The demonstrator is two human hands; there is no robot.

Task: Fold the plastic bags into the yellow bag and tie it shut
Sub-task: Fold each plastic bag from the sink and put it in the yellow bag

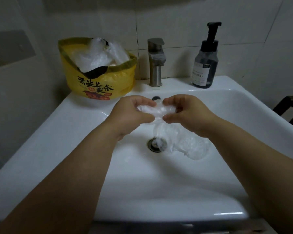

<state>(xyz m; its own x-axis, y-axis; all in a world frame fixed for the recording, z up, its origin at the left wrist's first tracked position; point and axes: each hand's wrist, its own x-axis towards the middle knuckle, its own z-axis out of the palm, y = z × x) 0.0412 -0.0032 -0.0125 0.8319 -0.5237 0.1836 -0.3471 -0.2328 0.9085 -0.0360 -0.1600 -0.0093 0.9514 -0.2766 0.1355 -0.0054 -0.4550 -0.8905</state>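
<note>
The fingers [143, 102] of the left hand [132, 112] are curled, and together with the thumb they pinch one end of a bunched clear plastic bag [159, 109]; the fingers [173, 100] of the right hand [186, 114] are curled the same way and pinch the other end, so the two hands face each other with their fingertips almost meeting and the gathered plastic clamped between them. Both hands hang over the basin of a white sink [71, 132], just in front of its overflow hole [156, 98]. The rest of the clear plastic bag trails down from the grip, passes over the drain [156, 145] and lies crumpled on the basin floor to the right of it. Both bare forearms reach in from the lower corners. On the sink's back left corner stands the yellow bag [100, 83], printed with dark characters and a food picture, its mouth wide open and untied; several clear bags [98, 54] sit loosely inside it and stick up above its rim, and a strip of black shows at the front edge. To its right a metal tap [156, 65] rises from the back ledge, and further right stands a dark pump bottle [205, 65] with a black head. A tiled wall [176, 19] runs behind, and a dark frame [291, 107] shows at the right edge
</note>
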